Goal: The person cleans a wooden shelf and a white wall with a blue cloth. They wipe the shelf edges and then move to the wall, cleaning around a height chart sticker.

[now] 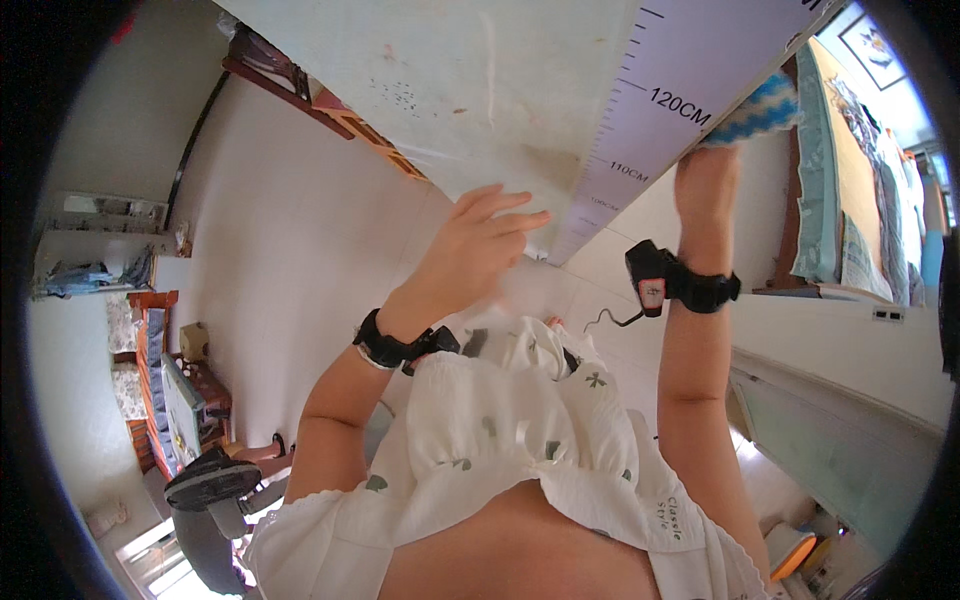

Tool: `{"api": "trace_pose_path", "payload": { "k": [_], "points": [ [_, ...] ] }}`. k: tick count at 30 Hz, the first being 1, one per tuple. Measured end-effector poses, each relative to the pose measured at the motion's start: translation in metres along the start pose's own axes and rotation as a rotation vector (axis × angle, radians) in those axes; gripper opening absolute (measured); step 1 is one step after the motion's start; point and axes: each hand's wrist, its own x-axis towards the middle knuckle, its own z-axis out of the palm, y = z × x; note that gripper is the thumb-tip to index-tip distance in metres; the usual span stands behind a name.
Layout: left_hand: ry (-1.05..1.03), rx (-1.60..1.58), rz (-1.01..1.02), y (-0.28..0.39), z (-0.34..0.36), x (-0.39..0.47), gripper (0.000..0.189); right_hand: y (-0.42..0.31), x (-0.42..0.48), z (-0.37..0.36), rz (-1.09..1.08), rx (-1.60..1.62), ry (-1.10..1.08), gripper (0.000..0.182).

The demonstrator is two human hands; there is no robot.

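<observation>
A pale door-like panel (480,75) with smudges and dark specks rises before me. Along its right edge runs a white height chart (600,161) with centimetre marks. My left hand (487,240) holds nothing, its fingers apart and close to the panel's face; whether it touches I cannot tell. At the panel's right edge, my right hand (709,169) is mostly hidden by a blue-and-white zigzag cloth (757,112) that it holds; its fingers are out of sight. Black straps with small devices sit on both wrists, the right device (649,281) trailing a thin cable (611,319).
A bed (862,187) with rumpled bedding lies at the right, beyond a white wall end with a socket (889,315). At far left stand a wooden sofa (154,375) and a low table (187,405). Another person's foot (281,446) shows near a dark chair-like object (214,495).
</observation>
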Motion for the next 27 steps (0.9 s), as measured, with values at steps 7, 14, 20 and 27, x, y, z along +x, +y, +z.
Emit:
{"api": "trace_pose_path", "payload": {
  "k": [7,14,20,27],
  "points": [
    [-0.02,-0.073,0.182,-0.034,-0.019,-0.013,0.016,0.044,-0.077,0.043,0.49,0.538,0.201,0.047],
    [0.029,-0.265,0.344,-0.091,-0.064,-0.025,0.013,-0.028,-0.046,0.082,-0.308,-0.221,0.527,0.05],
    [-0.107,-0.795,0.249,-0.141,-0.089,-0.037,0.015,-0.072,-0.004,0.109,-0.967,-0.993,0.764,0.065],
    [-0.092,-0.503,0.371,-0.165,-0.098,-0.047,0.015,0.075,-0.097,0.149,-0.476,-0.995,0.653,0.063]
  ]
}}
